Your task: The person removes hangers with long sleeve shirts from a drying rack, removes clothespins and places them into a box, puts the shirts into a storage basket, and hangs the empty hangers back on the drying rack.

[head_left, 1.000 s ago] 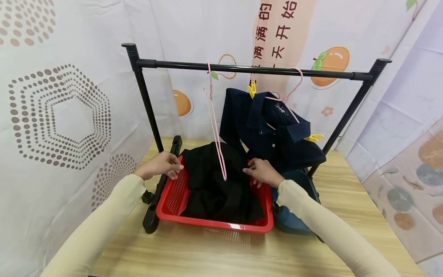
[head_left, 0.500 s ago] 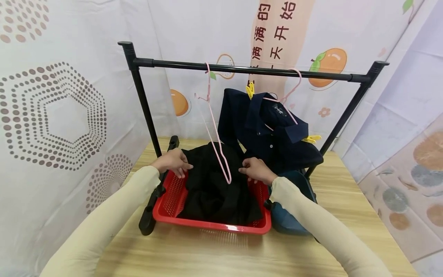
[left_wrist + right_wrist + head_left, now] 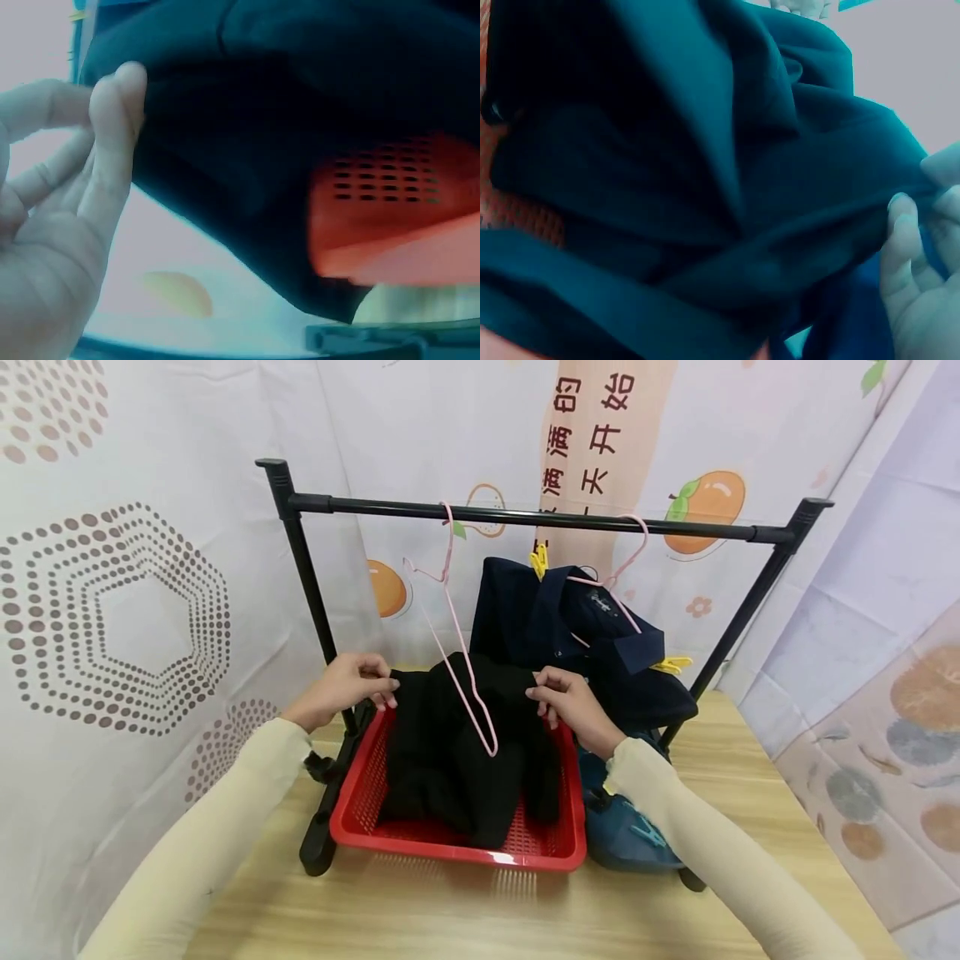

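While holding cloth with left hand [image 3: 343, 687]: pinching a corner between thumb and fingertips, closing nearly flush on the thin edge, bending the other fingers in behind.
Right hand [image 3: 576, 708]: pinching the opposite upper edge between thumb and fingertips, likewise leaving hardly any gap.
Black garment [image 3: 427, 768]: stretching from the left hand's fingertips across to the right hand's, drooping between and below both, bunching in folds down inside the basket.
Red basket [image 3: 375, 842]: sitting below and between both hands, showing perforated walls around the cloth, bringing its front rim nearer the body than either hand.
First pink hanger [image 3: 459, 631]: dangling between the hands, crossing in front of the black folds.
Black rail [image 3: 540, 518]: running above and beyond both hands, carrying two hangers.
Navy shirt [image 3: 517, 618]: hanging from the second pink hanger [image 3: 635, 555], beyond and above the right hand, bearing yellow clips [image 3: 539, 560] at both shoulders.
Blue basin [image 3: 618, 839]: sitting below and to the right of the right hand, hiding partly under that forearm, holding a light-blue clip [image 3: 647, 833].
Wooden tabletop [image 3: 420, 918]: lying below both hands, supporting basket and basin.
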Demonstrator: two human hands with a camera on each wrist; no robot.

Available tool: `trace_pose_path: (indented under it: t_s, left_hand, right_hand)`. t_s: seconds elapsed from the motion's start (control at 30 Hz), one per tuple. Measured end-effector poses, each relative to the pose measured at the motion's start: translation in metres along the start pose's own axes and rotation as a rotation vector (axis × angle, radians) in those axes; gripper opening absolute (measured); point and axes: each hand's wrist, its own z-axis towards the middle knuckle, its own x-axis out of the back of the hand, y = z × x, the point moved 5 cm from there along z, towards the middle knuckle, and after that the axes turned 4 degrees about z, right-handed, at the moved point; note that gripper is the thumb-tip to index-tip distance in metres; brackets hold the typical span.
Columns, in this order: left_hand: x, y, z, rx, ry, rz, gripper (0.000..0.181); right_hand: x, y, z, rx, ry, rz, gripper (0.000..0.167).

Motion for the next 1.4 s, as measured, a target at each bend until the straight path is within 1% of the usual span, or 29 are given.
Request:
trace_pose_path:
  t_s: [0.07,0.1,0.17,0.2,0.27,0.33,0.4,0.43,0.5,0.57,0.6,0.63,0.67,0.73,0.77,0.8,0.87,0.93,0.97,1.03,1.07,1.13,1.2,1.23,1.27,1.33,1.4]
  left_hand:
    - [0.005,0.004,-0.013,-0.044,-0.03,-0.032,0.018]
    - [0.007,0.006,-0.021,-0.061,-0.063,-0.041,0.016]
    - [0.005,0.009,-0.037,-0.099,-0.169,-0.042,0.013]
    - [0.002,0.01,-0.044,-0.111,-0.234,-0.033,0.011]
    - [-0.008,0.011,-0.059,-0.125,-0.375,0.008,0.009]
    - [-0.021,0.008,-0.072,-0.136,-0.504,0.077,0.014]
    - [-0.035,0.002,-0.082,-0.136,-0.594,0.164,0.019]
    - [-0.042,-0.001,-0.085,-0.139,-0.631,0.213,0.022]
    - [-0.054,-0.007,-0.088,-0.14,-0.68,0.294,0.026]
    - [-0.063,-0.012,-0.088,-0.14,-0.705,0.357,0.026]
    - [-0.066,-0.015,-0.087,-0.143,-0.708,0.387,0.025]
    - [-0.067,-0.017,-0.084,-0.144,-0.7,0.41,0.023]
    - [-0.066,-0.018,-0.081,-0.151,-0.677,0.43,0.02]
    - [-0.062,-0.021,-0.071,-0.161,-0.597,0.466,0.017]
    - [-0.057,-0.022,-0.065,-0.163,-0.54,0.485,0.016]
    - [-0.052,-0.023,-0.059,-0.16,-0.479,0.495,0.015]
    - [-0.041,-0.028,-0.046,-0.132,-0.347,0.526,0.015]
    - [-0.029,-0.034,-0.034,-0.073,-0.223,0.594,0.017]
    - [-0.024,-0.038,-0.029,-0.04,-0.172,0.629,0.02]
    - [-0.017,-0.047,-0.019,0.044,-0.103,0.685,0.029]
    - [-0.015,-0.051,-0.015,0.082,-0.084,0.707,0.034]
    - [-0.016,-0.058,-0.008,0.15,-0.08,0.717,0.039]
    - [-0.02,-0.063,-0.004,0.205,-0.095,0.698,0.039]
    - [-0.021,-0.065,-0.002,0.224,-0.096,0.698,0.036]
    - [-0.023,-0.066,-0.001,0.238,-0.093,0.697,0.033]
    - [-0.025,-0.066,0.001,0.248,-0.063,0.711,0.028]
    - [-0.026,-0.065,0.002,0.229,-0.017,0.756,0.026]
  right_hand:
    - [0.0,-0.009,-0.009,0.038,-0.039,0.013,0.016]
    - [0.0,-0.014,-0.015,0.06,-0.072,0.008,0.015]
    - [0.001,-0.02,-0.028,0.101,-0.156,-0.036,0.013]
    - [0.001,-0.021,-0.036,0.123,-0.201,-0.083,0.013]
    - [0.001,-0.019,-0.053,0.177,-0.295,-0.213,0.02]
    - [-0.002,-0.013,-0.07,0.234,-0.386,-0.363,0.027]
    - [-0.009,-0.003,-0.084,0.27,-0.464,-0.52,0.03]
    - [-0.012,0.003,-0.091,0.28,-0.5,-0.587,0.03]
    - [-0.019,0.014,-0.1,0.272,-0.558,-0.699,0.026]
    - [-0.025,0.022,-0.105,0.252,-0.6,-0.791,0.022]
    - [-0.027,0.025,-0.106,0.249,-0.615,-0.816,0.02]
    - [-0.028,0.027,-0.105,0.246,-0.627,-0.834,0.019]
    - [-0.029,0.027,-0.104,0.241,-0.631,-0.835,0.019]
    - [-0.028,0.025,-0.098,0.238,-0.611,-0.803,0.023]
    - [-0.026,0.023,-0.094,0.235,-0.578,-0.777,0.024]
    - [-0.024,0.02,-0.088,0.234,-0.528,-0.759,0.027]
    - [-0.016,0.016,-0.075,0.23,-0.393,-0.75,0.032]
    - [-0.008,0.014,-0.059,0.204,-0.239,-0.772,0.029]
    - [-0.005,0.014,-0.051,0.172,-0.175,-0.783,0.025]
    - [0.001,0.018,-0.037,0.105,-0.087,-0.81,0.021]
    - [0.002,0.021,-0.031,0.063,-0.061,-0.811,0.02]
    - [0.002,0.028,-0.02,-0.003,-0.037,-0.816,0.027]
    - [0.0,0.034,-0.013,-0.063,-0.048,-0.82,0.034]
    - [-0.002,0.036,-0.01,-0.091,-0.059,-0.815,0.036]
    - [-0.004,0.037,-0.007,-0.105,-0.068,-0.821,0.037]
    - [-0.008,0.04,-0.003,-0.118,-0.079,-0.84,0.037]
    - [-0.011,0.042,0.001,-0.123,-0.08,-0.855,0.037]
